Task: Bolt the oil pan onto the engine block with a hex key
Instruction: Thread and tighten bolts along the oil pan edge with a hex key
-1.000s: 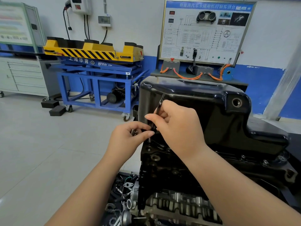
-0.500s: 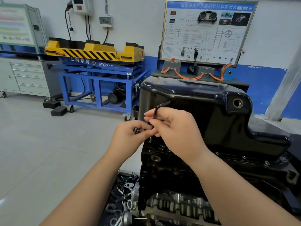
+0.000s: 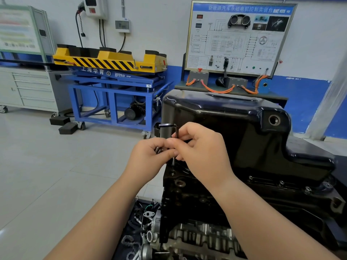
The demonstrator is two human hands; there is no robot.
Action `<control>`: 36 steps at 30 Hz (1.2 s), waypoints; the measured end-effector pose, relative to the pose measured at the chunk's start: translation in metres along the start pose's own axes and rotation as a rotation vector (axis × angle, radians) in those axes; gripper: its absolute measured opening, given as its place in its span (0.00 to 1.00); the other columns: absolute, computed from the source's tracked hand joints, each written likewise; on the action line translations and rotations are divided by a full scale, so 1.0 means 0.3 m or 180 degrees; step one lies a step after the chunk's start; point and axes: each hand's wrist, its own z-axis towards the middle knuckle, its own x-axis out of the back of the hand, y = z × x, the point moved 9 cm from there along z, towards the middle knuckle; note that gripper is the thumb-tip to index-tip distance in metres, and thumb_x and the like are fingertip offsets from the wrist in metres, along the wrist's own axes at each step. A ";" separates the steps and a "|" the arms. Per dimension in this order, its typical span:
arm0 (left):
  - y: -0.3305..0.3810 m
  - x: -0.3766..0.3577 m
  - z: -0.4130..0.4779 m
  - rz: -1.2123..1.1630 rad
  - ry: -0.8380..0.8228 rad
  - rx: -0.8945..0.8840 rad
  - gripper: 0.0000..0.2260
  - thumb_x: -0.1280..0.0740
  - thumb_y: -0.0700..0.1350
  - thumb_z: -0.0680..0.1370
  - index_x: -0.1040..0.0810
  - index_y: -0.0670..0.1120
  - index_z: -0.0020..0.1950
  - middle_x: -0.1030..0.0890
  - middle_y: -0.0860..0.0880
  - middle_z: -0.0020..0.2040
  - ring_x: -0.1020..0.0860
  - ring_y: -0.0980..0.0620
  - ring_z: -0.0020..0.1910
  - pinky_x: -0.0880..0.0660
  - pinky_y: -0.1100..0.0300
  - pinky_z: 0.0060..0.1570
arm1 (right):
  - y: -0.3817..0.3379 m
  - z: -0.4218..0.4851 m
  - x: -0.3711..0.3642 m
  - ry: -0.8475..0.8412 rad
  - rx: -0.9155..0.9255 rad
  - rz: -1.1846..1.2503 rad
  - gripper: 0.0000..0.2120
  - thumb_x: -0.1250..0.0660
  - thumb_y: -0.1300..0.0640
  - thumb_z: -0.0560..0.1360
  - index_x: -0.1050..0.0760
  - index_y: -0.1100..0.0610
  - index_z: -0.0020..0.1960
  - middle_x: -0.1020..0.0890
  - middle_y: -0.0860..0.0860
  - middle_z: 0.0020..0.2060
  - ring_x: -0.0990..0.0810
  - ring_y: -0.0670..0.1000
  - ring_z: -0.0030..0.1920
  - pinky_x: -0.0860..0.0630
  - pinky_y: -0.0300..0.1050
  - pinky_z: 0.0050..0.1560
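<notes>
A glossy black oil pan (image 3: 234, 128) sits on top of a dark engine block (image 3: 189, 199). My right hand (image 3: 199, 147) pinches an L-shaped black hex key (image 3: 173, 128) upright, its short arm pointing left at the top. The key's lower tip reaches down to the pan flange at the front left corner; the bolt under it is hidden. My left hand (image 3: 148, 158) is curled around a few loose dark bolts (image 3: 158, 150) and touches the key's shaft with its fingertips. Bolt heads (image 3: 281, 182) show along the right flange.
Loose parts, a chain and wires (image 3: 142, 222) lie on the floor left of the engine. A blue and yellow lift trolley (image 3: 112, 76) stands behind on the left, black blocks (image 3: 63, 124) beside its wheels. A wiring training board (image 3: 238, 38) stands behind the pan, grey drawers (image 3: 28, 87) far left.
The hex key's short arm has swung from pointing up and right to pointing left as my right hand turned it. Both hands stay at the same front left corner of the pan.
</notes>
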 end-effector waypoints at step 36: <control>0.009 -0.004 0.013 0.0131 -0.0210 0.0106 0.05 0.26 0.44 0.69 0.19 0.44 0.38 0.23 0.38 0.34 0.29 0.55 0.31 0.32 0.62 0.32 | 0.003 -0.001 0.024 0.0266 0.0002 -0.0213 0.06 0.25 0.56 0.69 0.22 0.54 0.37 0.18 0.44 0.32 0.21 0.43 0.32 0.21 0.44 0.32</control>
